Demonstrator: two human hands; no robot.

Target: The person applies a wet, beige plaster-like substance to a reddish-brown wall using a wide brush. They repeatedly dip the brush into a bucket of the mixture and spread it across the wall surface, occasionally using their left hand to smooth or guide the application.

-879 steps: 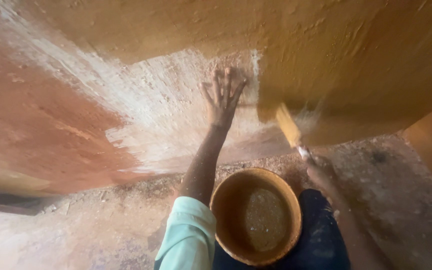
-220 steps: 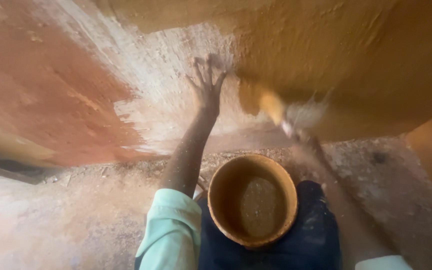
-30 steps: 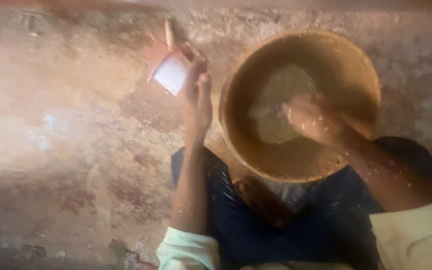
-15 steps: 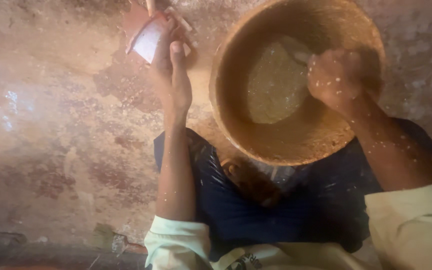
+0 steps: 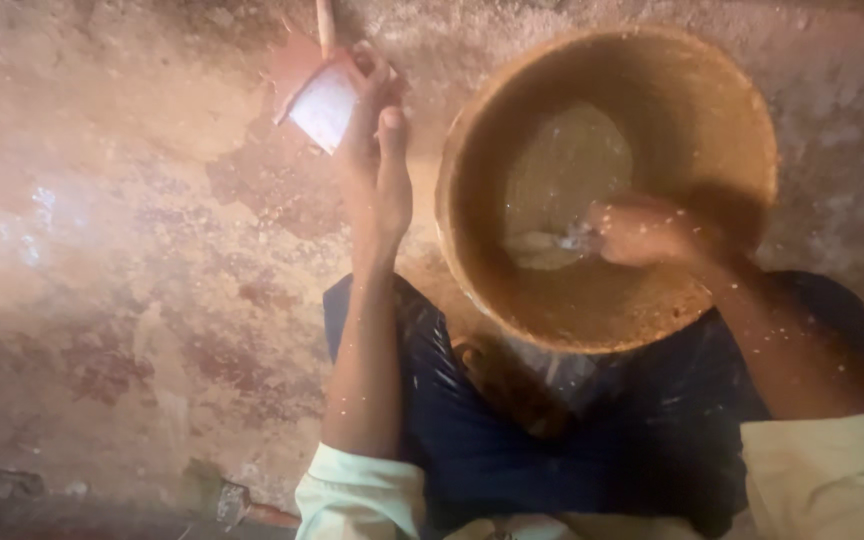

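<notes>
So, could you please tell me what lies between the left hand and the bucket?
In the head view, only a narrow strip of bare, mud-stained floor separates the left hand, which touches a small trowel, from the bucket rim.

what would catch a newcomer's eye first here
The big round ochre-smeared bucket fills the upper right, with the right hand dipped inside it over pale wet mix. Left of the bucket, the left hand rests on the stained ground, its fingers on a small white-faced tool.
</notes>
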